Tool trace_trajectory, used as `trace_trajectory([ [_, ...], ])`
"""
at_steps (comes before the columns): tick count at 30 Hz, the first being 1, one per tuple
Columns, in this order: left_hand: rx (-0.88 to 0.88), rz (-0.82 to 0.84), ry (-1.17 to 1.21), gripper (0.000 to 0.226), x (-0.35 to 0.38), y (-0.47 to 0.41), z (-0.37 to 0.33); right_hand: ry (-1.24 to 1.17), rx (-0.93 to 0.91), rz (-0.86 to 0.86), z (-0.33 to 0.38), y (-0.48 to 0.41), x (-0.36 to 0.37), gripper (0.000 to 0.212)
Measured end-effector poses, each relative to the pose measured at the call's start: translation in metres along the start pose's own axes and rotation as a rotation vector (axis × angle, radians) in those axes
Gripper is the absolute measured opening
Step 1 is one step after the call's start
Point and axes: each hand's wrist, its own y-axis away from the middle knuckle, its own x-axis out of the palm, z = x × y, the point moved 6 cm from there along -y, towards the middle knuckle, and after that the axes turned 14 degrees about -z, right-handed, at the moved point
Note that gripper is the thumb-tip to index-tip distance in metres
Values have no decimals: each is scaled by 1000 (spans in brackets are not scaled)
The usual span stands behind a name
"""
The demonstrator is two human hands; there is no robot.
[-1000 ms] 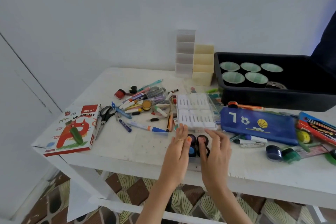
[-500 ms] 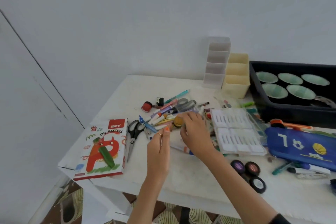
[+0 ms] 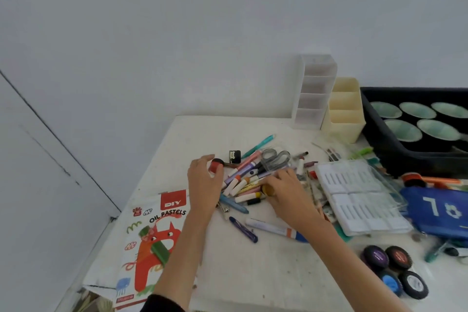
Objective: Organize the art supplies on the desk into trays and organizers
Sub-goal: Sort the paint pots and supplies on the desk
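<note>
Markers [image 3: 243, 186] tangle with scissors [image 3: 276, 157] by right hand [image 3: 287, 191]; left hand [image 3: 203, 183] touches pot [image 3: 216, 165].

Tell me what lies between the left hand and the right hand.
A loose heap of markers fills the stretch between the left hand and the right hand. The head view shows it.

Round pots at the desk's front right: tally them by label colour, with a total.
Purple pot: 1
Red pot: 1
Blue pot: 1
White pot: 1
Total: 4
</note>
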Motion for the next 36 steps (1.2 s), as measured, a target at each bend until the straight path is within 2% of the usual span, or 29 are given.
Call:
trace_trajectory([
  [6, 17, 194, -242, 58, 34, -38, 24, -289, 197, -167, -3, 13, -22, 37],
  [11, 5, 93, -185, 50, 26, -38, 27, -376, 246, -179, -6, 32, -31, 49],
  [14, 19, 6, -115, 53, 11, -24, 9, -435, 327, -220, -10, 42, -41, 40],
  [17, -48, -6, 23, 57, -3, 4, -12, -560, 401, -273, -12, 53, -53, 30],
  [21, -140, 89, 245, 23, -10, 56, -43, -694, 445, -324, -21, 70, -73, 26],
  [23, -238, 123, 363, 20, -5, 81, -48, -764, 508, -318, -29, 81, -82, 29],
  [26, -333, 133, 514, 24, 4, 119, -57, -699, 494, -345, -46, 100, -101, 38],
  [29, -356, 170, 570, 27, 15, 152, -66, -602, 502, -331, -68, 116, -114, 38],
  [33, -340, 209, 553, 32, 32, 185, -71, -606, 571, -299, -92, 139, -125, 38],
  [36, -339, 200, 534, 33, 41, 203, -70, -517, 465, -301, -90, 150, -135, 38],
])
